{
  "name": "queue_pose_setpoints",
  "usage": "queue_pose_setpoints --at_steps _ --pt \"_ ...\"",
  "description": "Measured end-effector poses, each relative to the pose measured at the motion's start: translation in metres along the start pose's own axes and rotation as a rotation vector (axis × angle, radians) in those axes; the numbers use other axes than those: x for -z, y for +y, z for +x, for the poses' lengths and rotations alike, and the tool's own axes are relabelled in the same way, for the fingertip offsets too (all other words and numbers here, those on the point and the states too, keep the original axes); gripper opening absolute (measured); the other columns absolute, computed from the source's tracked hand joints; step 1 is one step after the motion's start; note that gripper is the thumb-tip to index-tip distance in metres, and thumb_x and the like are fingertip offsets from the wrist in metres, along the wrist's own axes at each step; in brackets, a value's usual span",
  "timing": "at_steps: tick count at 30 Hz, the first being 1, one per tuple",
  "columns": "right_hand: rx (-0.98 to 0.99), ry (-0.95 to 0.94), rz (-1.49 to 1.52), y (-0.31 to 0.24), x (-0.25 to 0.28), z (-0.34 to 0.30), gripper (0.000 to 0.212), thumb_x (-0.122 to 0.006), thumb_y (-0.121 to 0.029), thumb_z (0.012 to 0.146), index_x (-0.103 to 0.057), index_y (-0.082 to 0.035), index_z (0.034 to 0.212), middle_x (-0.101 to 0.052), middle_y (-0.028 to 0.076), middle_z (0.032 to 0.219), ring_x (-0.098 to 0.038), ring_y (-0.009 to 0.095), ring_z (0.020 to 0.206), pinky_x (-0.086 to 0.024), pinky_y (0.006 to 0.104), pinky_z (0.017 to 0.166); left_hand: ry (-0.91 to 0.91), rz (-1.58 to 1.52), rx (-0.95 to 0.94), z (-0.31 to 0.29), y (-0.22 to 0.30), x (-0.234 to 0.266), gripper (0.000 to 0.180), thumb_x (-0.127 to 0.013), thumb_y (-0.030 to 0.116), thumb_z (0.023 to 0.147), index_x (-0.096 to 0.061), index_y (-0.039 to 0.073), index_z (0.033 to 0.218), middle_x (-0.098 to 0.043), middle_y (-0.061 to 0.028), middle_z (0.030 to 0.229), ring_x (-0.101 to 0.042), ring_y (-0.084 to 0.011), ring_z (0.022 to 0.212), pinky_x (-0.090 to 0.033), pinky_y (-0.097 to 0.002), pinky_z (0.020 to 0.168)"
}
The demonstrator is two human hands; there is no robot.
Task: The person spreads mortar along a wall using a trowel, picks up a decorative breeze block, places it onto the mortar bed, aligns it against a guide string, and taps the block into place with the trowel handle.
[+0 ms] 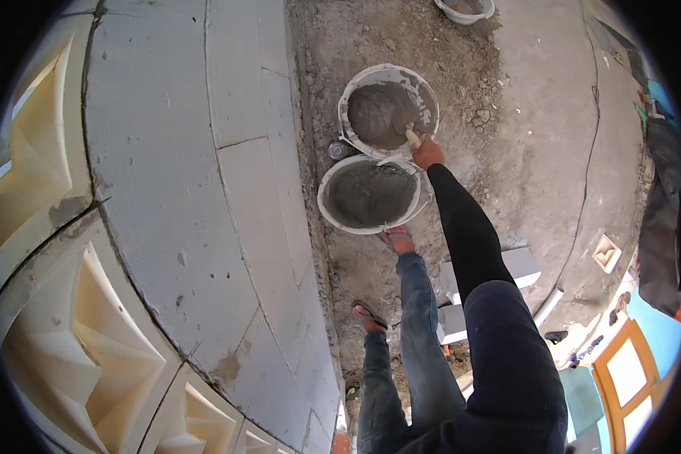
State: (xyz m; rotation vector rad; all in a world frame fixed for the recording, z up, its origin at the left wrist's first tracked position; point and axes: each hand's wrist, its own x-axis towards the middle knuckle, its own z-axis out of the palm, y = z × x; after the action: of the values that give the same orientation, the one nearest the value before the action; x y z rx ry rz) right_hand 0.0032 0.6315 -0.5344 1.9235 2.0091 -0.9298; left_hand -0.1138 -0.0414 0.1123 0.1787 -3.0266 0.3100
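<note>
My right hand (429,153), at the end of a black sleeve, reaches over the near right rim of the far bucket (343,113). Its fingers are closed around the pale handle of a trowel (413,138); the blade is down in wet grey mortar (374,113) and mostly hidden by it. Mortar smears coat the bucket's inner wall. Just nearer stands a second white bucket (323,208), holding a darker, rougher grey mix (371,194). The two rims nearly touch. My left hand does not show.
A wall of pale blocks (174,189) runs along the left, with cream vent blocks (91,340) beyond. My sandalled feet (399,240) stand by the near bucket. White blocks (518,268) lie right of my legs. A cable (594,136) crosses the floor; another bucket (465,13) stands far off.
</note>
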Motion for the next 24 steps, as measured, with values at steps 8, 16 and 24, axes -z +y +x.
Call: queue_pose_setpoints --at_steps 8,16,24 --pt "0.264 -0.056 -0.217 0.020 0.108 -0.007 0.054 -0.063 -0.050 0.096 -0.068 0.003 0.104 -0.071 0.030 0.098 -0.068 0.049 0.097 -0.054 0.0553 0.086 0.012 0.076 -0.011 -0.012 -0.017 0.023 0.033 -0.051 0.024 0.105 -0.059 -0.008 0.108 -0.053 -0.0241 0.111 -0.055 -0.0392 0.106 -0.042 -0.0502 0.092" --pt "0.280 -0.033 -0.331 0.147 0.262 -0.095 0.065 -0.059 -0.056 0.096 -0.073 0.008 0.092 -0.073 0.028 0.088 -0.073 0.041 0.091 -0.056 0.0463 0.084 0.201 0.428 -0.448 -0.001 -0.142 0.059 0.029 -0.054 0.021 0.103 -0.060 -0.007 0.100 -0.052 -0.0221 0.103 -0.055 -0.0374 0.101 -0.042 -0.0491 0.088" --pt "-0.080 -0.443 1.354 0.010 0.341 -0.485 0.046 -0.041 -0.044 0.108 -0.053 -0.007 0.133 -0.058 0.005 0.088 -0.059 0.015 0.073 -0.054 0.0305 0.067 0.222 -1.018 0.141 -0.021 -0.054 0.077 0.048 -0.047 0.024 0.108 -0.045 -0.004 0.147 -0.039 -0.0199 0.152 -0.051 -0.0337 0.135 -0.046 -0.0449 0.114"
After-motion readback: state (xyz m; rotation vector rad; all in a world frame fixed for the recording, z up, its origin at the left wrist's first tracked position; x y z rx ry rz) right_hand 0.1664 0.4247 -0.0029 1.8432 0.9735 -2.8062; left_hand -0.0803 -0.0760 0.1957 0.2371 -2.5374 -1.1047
